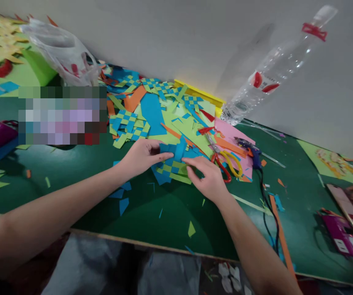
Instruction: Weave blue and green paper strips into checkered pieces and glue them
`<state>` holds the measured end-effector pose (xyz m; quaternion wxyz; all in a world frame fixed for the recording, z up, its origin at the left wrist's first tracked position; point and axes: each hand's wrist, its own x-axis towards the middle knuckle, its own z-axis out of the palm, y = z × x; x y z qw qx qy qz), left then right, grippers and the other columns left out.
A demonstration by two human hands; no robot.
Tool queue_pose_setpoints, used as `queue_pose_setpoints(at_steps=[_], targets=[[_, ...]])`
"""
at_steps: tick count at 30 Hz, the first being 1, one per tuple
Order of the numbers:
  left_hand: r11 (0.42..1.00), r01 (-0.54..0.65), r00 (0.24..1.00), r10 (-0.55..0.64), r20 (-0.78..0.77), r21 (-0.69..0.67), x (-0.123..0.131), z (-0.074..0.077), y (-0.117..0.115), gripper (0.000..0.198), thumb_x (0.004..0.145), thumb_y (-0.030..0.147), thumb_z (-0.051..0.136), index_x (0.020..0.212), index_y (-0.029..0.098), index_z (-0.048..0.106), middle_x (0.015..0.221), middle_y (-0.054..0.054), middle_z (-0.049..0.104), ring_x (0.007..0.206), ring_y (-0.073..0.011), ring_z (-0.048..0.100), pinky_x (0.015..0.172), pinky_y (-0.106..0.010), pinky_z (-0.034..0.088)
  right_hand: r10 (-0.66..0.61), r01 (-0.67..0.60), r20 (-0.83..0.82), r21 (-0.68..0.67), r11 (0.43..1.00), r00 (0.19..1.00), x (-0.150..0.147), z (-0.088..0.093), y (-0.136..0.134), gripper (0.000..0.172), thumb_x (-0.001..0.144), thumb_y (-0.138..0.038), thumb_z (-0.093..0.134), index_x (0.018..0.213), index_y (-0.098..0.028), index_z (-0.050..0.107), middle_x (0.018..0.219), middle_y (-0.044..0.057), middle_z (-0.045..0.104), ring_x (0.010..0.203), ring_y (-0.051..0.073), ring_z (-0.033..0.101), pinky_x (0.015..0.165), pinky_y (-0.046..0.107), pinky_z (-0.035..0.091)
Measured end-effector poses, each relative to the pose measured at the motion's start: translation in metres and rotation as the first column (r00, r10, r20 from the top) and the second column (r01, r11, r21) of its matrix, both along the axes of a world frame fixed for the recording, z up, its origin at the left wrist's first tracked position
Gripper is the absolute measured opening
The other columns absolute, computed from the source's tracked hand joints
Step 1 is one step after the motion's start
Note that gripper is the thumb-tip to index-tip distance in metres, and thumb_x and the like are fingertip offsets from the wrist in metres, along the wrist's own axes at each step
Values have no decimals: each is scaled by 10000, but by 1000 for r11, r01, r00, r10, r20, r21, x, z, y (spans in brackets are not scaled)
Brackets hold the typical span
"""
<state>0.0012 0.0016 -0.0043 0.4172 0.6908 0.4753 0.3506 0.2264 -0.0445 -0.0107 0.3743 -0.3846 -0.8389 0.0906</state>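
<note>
My left hand (pixel 141 156) lies on a small woven mat of blue and green paper strips (pixel 172 167) on the green table (pixel 164 213), its fingers pinching a blue strip (pixel 179 150) at the mat's top. My right hand (pixel 207 177) rests at the mat's right edge, fingertips pressed down on the green strips. Both hands are closed on the paper. Red and yellow scissors (pixel 227 160) lie just right of my right hand.
A heap of woven paper mats and coloured scraps (pixel 152 106) fills the table behind. A clear plastic bottle (pixel 274 69) leans on the wall. A glue gun (pixel 252 149) with its cord, a white plastic bag (pixel 62 51), a phone (pixel 347 203) and purple boxes (pixel 345 239) lie around.
</note>
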Motion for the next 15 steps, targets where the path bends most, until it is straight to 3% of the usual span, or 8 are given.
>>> queue_pose_setpoints(at_steps=[4,7,10,12,15], targets=[[1000,-6,1000,6,8,-27,0,-2,0,391,723,485,715,592,139,589,535,24,494,511,-99,444,483,-228,340,7,-7,8,18,1000,1000,-1,0,0,265,910,-137,513,1122,-208,655,944,55,721,869,170,663,782,324,536],[992,41,991,-25,133,-120,2,-2,0,373,709,464,740,887,141,683,694,-2,618,596,-119,533,550,-236,429,9,-10,24,28,1000,1000,-1,1,0,257,909,-133,516,1112,-196,661,953,63,724,877,174,665,794,329,539],[979,74,982,-39,184,-190,3,-1,0,587,670,447,781,1173,180,639,809,-18,674,649,-132,576,577,-238,465,18,-19,37,32,999,999,-1,0,-1,268,913,-134,512,1128,-205,654,975,63,723,899,176,662,816,339,541],[960,123,977,-73,201,-251,2,-2,0,585,645,453,799,1140,174,661,799,-24,687,664,-144,599,595,-248,484,26,-27,41,33,999,999,0,-2,-1,281,916,-134,506,1147,-217,644,1001,60,721,918,177,659,828,347,540],[928,186,970,-122,209,-321,2,-4,-2,432,636,477,799,901,146,714,758,-31,696,651,-150,609,621,-264,499,34,-36,39,39,999,999,-1,-2,-1,269,912,-127,513,1138,-203,637,1006,68,718,925,180,658,820,344,539]])
